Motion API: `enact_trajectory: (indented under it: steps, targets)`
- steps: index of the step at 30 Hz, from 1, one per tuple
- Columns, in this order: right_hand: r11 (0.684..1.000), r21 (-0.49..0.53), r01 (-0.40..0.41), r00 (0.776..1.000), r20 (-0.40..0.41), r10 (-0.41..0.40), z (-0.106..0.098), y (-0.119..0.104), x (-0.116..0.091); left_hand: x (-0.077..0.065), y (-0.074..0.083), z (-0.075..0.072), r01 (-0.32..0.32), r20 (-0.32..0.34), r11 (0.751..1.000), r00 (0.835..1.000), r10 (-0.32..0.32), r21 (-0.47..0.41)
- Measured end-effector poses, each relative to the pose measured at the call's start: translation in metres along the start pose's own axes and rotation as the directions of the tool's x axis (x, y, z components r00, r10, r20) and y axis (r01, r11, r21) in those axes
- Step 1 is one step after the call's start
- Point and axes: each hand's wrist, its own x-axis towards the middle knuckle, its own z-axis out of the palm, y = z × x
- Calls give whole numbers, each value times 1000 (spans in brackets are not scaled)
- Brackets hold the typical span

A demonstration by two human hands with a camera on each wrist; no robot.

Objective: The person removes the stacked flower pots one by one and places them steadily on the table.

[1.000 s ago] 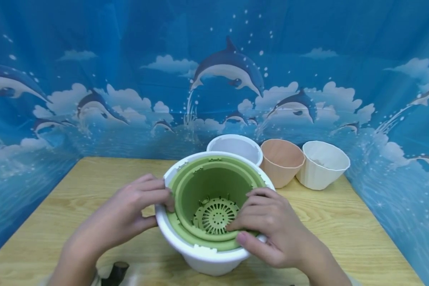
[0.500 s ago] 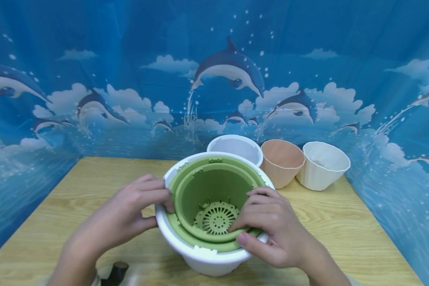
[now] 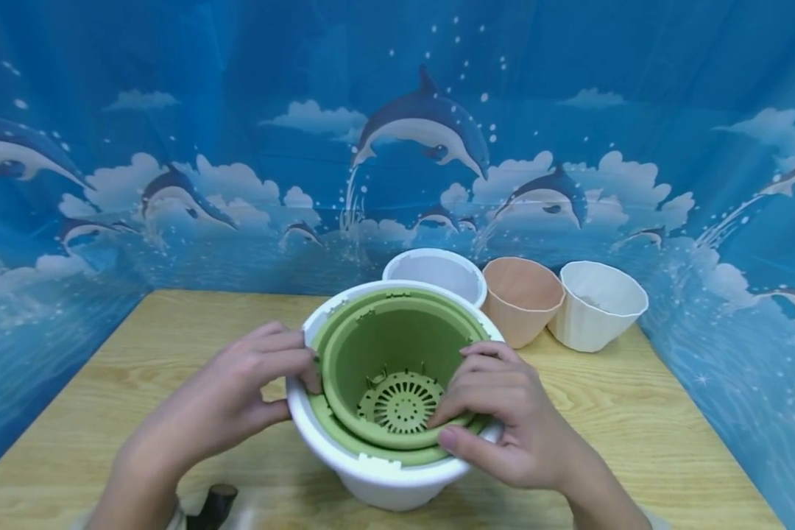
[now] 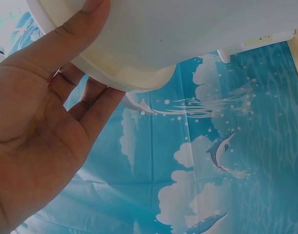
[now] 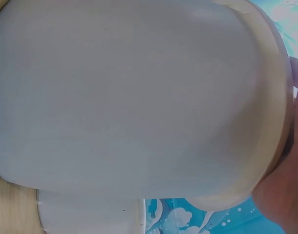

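A large white flowerpot (image 3: pixel 397 489) stands on the table with two green flowerpots nested in it. The inner green flowerpot (image 3: pixel 404 324) has a slotted drainage base and sits slightly askew within the outer green flowerpot (image 3: pixel 336 427). My left hand (image 3: pixel 255 375) grips the left side of the white pot, fingers hooked over its rim, thumb outside; the left wrist view shows that thumb against the white wall. On the right, my right hand (image 3: pixel 497 412) pinches the inner green rim, fingers inside and thumb at the front edge. In the right wrist view the white wall hides those fingertips.
Behind stand a white pot (image 3: pixel 437 274), a terracotta-coloured pot (image 3: pixel 520 316) and a cream faceted pot (image 3: pixel 592 324) in a row. A dark object (image 3: pixel 217 504) lies by my left wrist. A blue dolphin-printed curtain (image 3: pixel 252 88) surrounds the wooden table (image 3: pixel 636 442).
The inner green pot has tilted a little, with its front right rim rising slightly as my right hand moved up. My left hand and the white pot have barely moved.
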Motion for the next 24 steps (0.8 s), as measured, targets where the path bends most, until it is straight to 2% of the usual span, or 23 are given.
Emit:
enact_trajectory:
  steps: [4, 11, 17, 24]
  targets:
    - [1000, 16, -9, 1000, -19, 10, 1, 1, -1, 0, -1, 0, -11, -3, 1000, 1000, 11, -1]
    - [994, 78, -75, 992, -101, 82, 2, 0, -3, 0, -1, 0, -13, 1, 1000, 1000, 13, 0]
    - [996, 42, -75, 990, -121, 79, 3, -1, -3, 0, -2, 0, -17, 4, 1000, 1000, 17, -1]
    - [992, 108, -60, 989, -128, 74, 0, -2, -1, 0, -3, 1, -32, -3, 999, 999, 32, -6]
